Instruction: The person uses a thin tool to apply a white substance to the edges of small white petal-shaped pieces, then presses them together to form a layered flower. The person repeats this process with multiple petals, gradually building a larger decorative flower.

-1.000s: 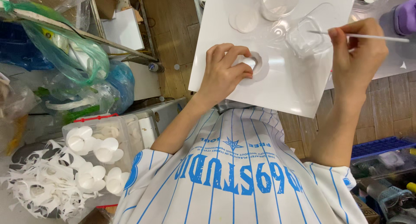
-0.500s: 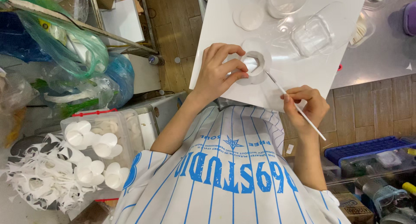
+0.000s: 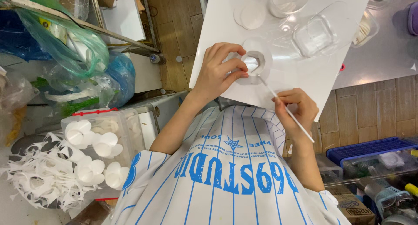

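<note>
Your left hand (image 3: 220,70) pinches a white paper ring (image 3: 257,61) flat against the white board (image 3: 305,81) at the center top of the frame, thumb and fingers closed on its edge. Your right hand (image 3: 296,109), lower and to the right, grips a thin white stick (image 3: 285,109) whose tip touches the ring's lower rim. Beyond the ring lie a paper disc (image 3: 249,16), a round clear cup (image 3: 287,0) and a square clear container (image 3: 315,33). At lower left of the frame, a clear bin (image 3: 126,129) holds white paper cups (image 3: 93,142), with cut paper scraps (image 3: 39,177) beside it. Green plastic bags (image 3: 65,46) fill the upper left.
</note>
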